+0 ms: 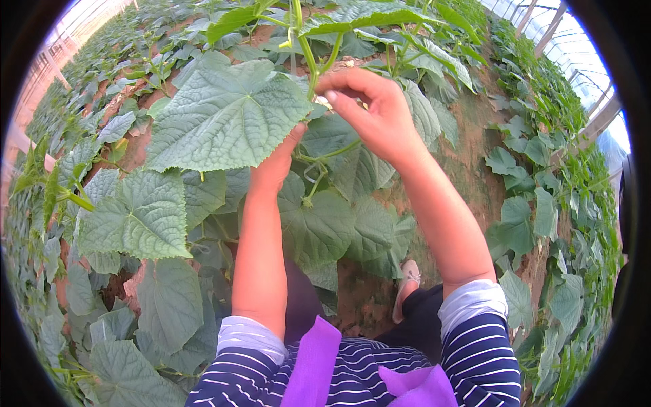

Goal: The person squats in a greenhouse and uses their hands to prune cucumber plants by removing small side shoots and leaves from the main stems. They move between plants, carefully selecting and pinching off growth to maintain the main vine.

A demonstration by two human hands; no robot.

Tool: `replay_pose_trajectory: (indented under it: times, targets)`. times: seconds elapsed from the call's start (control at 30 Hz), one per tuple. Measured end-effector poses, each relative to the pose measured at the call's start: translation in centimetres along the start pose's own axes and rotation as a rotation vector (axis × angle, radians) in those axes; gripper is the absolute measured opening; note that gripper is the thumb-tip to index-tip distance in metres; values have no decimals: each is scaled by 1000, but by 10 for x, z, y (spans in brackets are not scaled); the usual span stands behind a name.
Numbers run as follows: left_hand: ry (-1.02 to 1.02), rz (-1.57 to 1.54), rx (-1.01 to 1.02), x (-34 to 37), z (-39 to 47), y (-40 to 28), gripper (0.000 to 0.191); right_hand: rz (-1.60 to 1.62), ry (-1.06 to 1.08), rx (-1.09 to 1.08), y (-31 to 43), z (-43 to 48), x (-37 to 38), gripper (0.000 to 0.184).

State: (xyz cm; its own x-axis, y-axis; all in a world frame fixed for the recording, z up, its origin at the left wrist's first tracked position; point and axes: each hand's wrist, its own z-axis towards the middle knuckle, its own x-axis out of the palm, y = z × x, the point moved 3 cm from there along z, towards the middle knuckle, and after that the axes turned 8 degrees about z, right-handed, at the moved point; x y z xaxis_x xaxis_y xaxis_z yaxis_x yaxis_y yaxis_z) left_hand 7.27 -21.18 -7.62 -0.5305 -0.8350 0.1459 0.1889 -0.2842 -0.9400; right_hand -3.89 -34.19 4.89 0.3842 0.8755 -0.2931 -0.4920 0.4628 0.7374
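Note:
Before me stands a cucumber plant with an upright green stem [308,53]. The thumb and forefinger of my right hand [374,112] close on this stem just below a fork. My left hand [274,165] reaches up behind a broad cucumber leaf [224,114]. That leaf covers most of its fingers; only the thumb side and wrist show, close under the stem, and what it holds is hidden. A thin pale string [293,63] runs beside the stem. Lower down, a curled tendril and a side shoot [318,178] hang between my forearms.
Dense cucumber plants [137,213] fill the left side. A bare soil path [470,152] runs along my right, with another leafy row [544,213] beyond it. Greenhouse posts [552,28] and plastic film line the far right. My shoe [407,290] rests on the soil.

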Motion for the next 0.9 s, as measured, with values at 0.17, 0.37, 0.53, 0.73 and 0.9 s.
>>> replay_pose_trajectory:
  times: [0.17,0.37,0.53,0.73,0.9]
  targets:
    - [98,-68,-65,14,-6,-21,33,62,46,-19,18,24,6,21]
    - [53,-41,-36,3,-4,-9,31,310,150,145,33,30,13,28]
    - [8,144,90,-6,2,13,28,278,118,117,19,33,11,29]
    - [-66,282,152,5,-7,-22,26,111,228,146,-11,30,23,33]
    - [-319,722,435,15,-35,-65,26,168,281,341,-28,29,25,35]
